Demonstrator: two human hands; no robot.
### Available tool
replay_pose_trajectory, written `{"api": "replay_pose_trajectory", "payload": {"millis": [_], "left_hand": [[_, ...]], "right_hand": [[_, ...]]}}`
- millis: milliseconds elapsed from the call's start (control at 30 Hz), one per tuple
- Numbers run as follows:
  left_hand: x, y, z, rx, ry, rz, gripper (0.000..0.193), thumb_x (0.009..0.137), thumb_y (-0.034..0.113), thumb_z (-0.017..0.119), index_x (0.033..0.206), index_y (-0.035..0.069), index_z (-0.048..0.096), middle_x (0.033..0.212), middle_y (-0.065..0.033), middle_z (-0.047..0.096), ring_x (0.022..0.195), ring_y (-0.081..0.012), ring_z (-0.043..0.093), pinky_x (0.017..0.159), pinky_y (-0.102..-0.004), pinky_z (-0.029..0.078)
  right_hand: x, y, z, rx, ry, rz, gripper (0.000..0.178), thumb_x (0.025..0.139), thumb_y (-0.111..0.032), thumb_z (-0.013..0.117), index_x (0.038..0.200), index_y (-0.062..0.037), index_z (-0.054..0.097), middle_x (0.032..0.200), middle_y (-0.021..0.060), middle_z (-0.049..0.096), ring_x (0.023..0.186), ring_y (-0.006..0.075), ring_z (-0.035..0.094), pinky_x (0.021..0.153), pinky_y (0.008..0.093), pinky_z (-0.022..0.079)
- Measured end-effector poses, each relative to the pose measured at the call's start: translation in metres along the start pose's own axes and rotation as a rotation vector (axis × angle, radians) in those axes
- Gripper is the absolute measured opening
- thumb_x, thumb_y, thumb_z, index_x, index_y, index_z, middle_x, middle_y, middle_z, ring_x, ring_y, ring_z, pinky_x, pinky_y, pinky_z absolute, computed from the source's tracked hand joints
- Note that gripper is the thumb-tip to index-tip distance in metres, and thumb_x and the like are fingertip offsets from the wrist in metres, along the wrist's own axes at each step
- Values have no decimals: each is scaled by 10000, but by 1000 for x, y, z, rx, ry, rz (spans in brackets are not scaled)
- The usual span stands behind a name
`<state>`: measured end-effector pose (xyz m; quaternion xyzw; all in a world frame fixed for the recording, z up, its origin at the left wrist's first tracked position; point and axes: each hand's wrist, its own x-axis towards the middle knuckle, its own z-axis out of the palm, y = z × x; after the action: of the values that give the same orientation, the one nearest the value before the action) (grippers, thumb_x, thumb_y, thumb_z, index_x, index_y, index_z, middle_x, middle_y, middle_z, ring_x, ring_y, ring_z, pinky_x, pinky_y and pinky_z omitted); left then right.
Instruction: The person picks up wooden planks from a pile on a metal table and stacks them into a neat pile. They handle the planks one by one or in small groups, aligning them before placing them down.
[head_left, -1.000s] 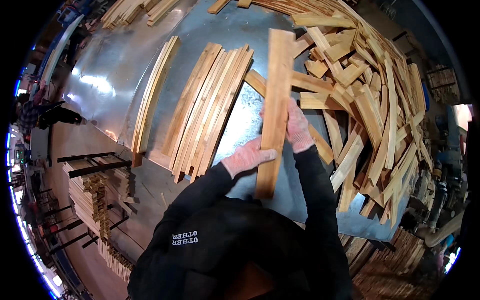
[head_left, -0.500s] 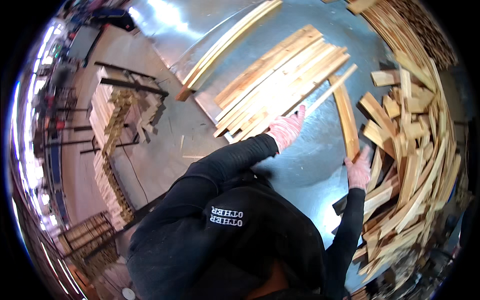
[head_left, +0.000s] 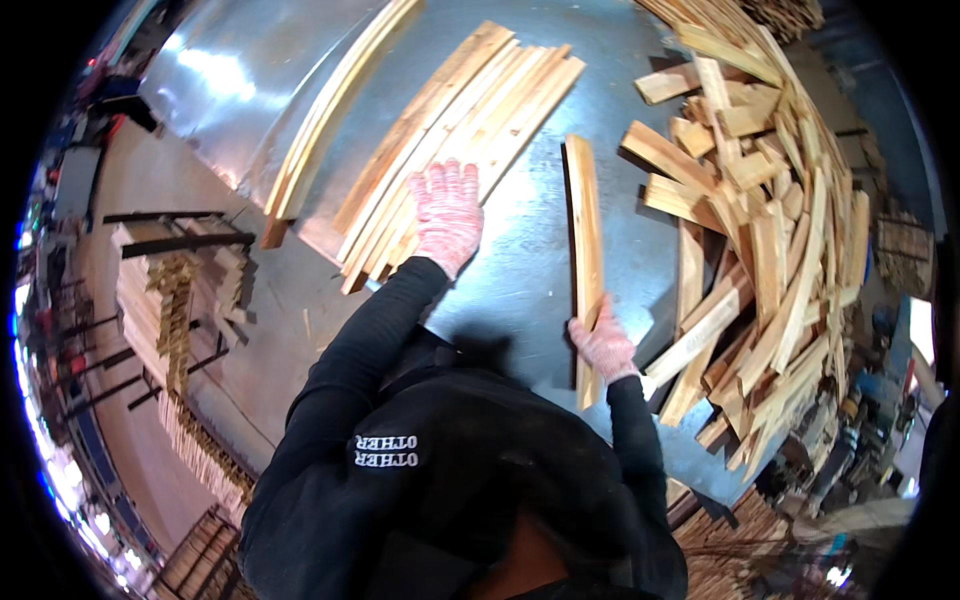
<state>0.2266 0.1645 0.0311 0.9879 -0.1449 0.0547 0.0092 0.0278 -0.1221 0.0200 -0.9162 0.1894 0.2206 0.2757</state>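
Note:
My left hand (head_left: 447, 218), in a pink-and-white knit glove, lies flat with fingers spread on a row of wooden boards (head_left: 440, 130) set side by side on the metal table. My right hand (head_left: 606, 345), gloved alike, grips the near part of a single wooden board (head_left: 583, 220). That board points away from me, apart from the row and to its right. The thumb shows along the board; part of the grip is hidden.
A metal-topped table (head_left: 520, 260) lies under the boards. Long wooden strips (head_left: 335, 105) rest at its left. A loose heap of offcuts (head_left: 760, 210) covers the right side. Stacked timber (head_left: 165, 320) stands on a rack at the left, below the table edge.
My left hand has moved from a thin strip's near end onto the row and flattened. The strip no longer shows apart from the row. My right hand has closed around the single board; the whole view has shifted.

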Motion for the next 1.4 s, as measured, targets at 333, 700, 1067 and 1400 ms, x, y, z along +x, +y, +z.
{"api": "replay_pose_trajectory", "payload": {"millis": [333,700,1067,1400], "left_hand": [[14,-50,-28,-405,206,-56,777,830,381,736,1434,4,424,1432,-273,455,1318,-412,443,1119,-479,350],[37,-146,-35,-408,-417,-447,767,941,671,425,1311,5,515,1197,-296,622,1159,-458,575,968,-544,453],[174,-134,15,-339,-464,109,942,893,742,396,1481,6,411,1569,-242,318,1472,-401,249,1167,-594,157],[183,-117,-59,-1481,-385,-39,982,703,396,841,1447,-38,370,1277,-245,613,1227,-321,570,1079,-372,414]], "right_hand": [[19,-18,68,794,-155,73,511,943,-352,589,1228,71,572,1114,222,683,1039,349,660,931,407,506],[106,-230,44,99,14,-53,719,997,-536,351,1432,34,401,1112,304,656,1059,485,609,921,531,471],[239,-217,-24,-67,320,-58,807,976,-596,421,1432,69,423,1482,294,412,1380,441,385,1150,460,318],[177,-284,-67,1222,304,-365,710,961,-322,653,1485,36,337,1342,182,550,1233,249,524,1052,365,424]]}}
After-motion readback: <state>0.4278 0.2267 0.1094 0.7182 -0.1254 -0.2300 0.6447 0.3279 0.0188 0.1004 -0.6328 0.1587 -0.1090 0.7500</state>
